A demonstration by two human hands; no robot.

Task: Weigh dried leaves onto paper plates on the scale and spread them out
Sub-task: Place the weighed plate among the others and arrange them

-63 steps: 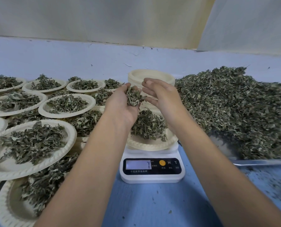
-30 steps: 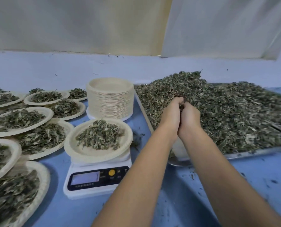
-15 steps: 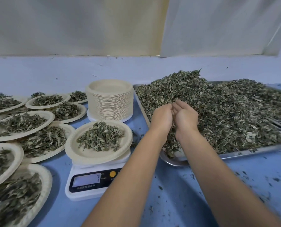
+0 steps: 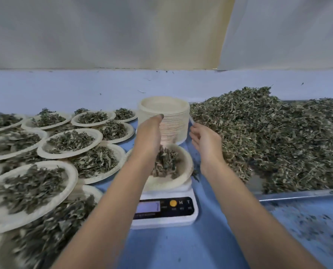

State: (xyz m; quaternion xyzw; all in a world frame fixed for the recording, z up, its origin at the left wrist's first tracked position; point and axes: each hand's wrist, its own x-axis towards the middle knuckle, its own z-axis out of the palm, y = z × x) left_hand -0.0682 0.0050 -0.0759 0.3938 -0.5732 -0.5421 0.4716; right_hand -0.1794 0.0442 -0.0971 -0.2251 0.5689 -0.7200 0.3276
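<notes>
We hold our left hand (image 4: 149,136) above the round beige paper plate (image 4: 183,177) on the white digital scale (image 4: 164,212), palm sideways and fingers straight, probably to let dried green leaves (image 4: 165,162) fall onto it. Our right hand (image 4: 205,141) is relaxed and empty, just right of the scale. Half a second ago both hands were pressed together over the leaf heap (image 4: 268,136) right of the scale; now they are apart.

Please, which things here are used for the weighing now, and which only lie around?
In use: left hand, right hand, scale, plate being filled, leaf heap, metal tray, stack of empty plates.
Lying around: filled plates, leaf crumbs on the blue table, pale cloth behind.
</notes>
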